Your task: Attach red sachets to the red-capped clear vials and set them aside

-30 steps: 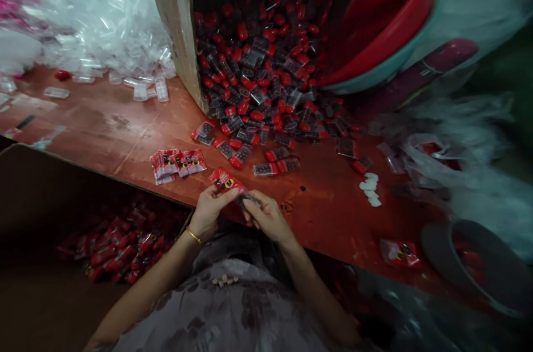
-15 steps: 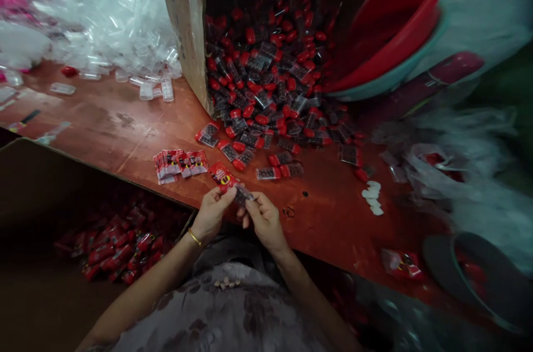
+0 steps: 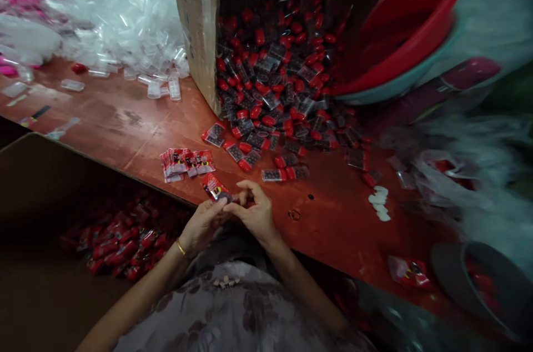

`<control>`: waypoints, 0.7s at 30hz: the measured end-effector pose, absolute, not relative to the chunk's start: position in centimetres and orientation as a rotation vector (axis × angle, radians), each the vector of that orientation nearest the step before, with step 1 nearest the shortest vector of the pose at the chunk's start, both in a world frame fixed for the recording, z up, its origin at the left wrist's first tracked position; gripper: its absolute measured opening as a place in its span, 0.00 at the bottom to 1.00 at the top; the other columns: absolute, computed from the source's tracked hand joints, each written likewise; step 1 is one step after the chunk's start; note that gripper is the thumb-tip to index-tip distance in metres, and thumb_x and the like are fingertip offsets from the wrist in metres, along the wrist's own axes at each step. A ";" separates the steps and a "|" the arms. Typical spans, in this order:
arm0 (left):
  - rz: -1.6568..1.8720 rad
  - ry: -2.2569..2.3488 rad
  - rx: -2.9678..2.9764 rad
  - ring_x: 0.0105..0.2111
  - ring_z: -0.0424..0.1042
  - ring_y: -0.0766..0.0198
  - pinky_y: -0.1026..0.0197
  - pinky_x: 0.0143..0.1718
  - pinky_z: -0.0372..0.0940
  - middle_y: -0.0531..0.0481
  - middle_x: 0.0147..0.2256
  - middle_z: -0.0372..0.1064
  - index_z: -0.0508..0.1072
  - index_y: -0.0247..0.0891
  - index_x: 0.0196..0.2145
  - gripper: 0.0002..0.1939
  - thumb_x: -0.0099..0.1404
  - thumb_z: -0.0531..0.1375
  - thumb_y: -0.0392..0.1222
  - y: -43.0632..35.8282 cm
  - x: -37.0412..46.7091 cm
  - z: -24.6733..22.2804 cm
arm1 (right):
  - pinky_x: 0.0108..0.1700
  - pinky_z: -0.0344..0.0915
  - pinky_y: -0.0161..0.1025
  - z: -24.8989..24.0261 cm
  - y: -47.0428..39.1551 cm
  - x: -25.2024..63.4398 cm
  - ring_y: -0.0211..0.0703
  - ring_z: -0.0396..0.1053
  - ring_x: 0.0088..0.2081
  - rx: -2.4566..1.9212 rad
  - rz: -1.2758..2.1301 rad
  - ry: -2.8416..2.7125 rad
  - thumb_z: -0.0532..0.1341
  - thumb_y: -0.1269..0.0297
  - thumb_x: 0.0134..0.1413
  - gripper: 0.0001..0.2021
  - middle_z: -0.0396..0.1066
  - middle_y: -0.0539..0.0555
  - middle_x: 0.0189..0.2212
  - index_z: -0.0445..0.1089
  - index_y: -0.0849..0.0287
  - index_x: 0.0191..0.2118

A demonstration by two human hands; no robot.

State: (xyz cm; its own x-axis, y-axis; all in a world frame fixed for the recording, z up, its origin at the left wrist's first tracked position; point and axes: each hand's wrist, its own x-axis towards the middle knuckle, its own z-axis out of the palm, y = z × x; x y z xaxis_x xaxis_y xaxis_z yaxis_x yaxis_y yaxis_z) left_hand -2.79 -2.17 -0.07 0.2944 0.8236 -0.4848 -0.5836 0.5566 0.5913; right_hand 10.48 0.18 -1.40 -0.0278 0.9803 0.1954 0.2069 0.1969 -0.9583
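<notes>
Red packet (image 3: 212,185), one: above the counter (image 3: 345,230), near its edge, pinched in my left fingers (image 3: 219,205); my right fingers (image 3: 250,186) curl beside it, grip I cannot tell. Seemingly unfinished. Done, I judge: packet heap (image 3: 120,245), lower carton (image 3: 25,166). Left: packet stack (image 3: 175,162); red-capped cases (image 3: 268,119), many, spilling from upper carton (image 3: 199,24).

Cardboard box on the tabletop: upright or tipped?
The cardboard box is tipped: its mouth faces sideways, red-capped containers spreading out onto the tabletop.
</notes>
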 end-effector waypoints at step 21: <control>1.262 1.448 -0.047 0.39 0.74 0.60 0.58 0.41 0.68 0.42 0.38 0.75 0.74 0.35 0.34 0.15 0.64 0.51 0.45 -7.0 -15.9 -0.8 | 0.54 0.55 0.55 -3.6 3.4 16.3 0.56 0.60 0.54 -1.651 0.006 -2.026 0.50 0.59 0.60 0.20 0.67 0.67 0.51 0.65 0.66 0.51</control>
State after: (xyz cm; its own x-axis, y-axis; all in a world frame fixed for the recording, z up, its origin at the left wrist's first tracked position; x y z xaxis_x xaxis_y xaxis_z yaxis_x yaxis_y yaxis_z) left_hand -15.86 -6.95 -0.83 -0.3426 0.5922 -0.7293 -0.6413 0.4199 0.6422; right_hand 16.26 3.36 -3.58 -0.1200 0.9140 0.3875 0.9116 0.2560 -0.3217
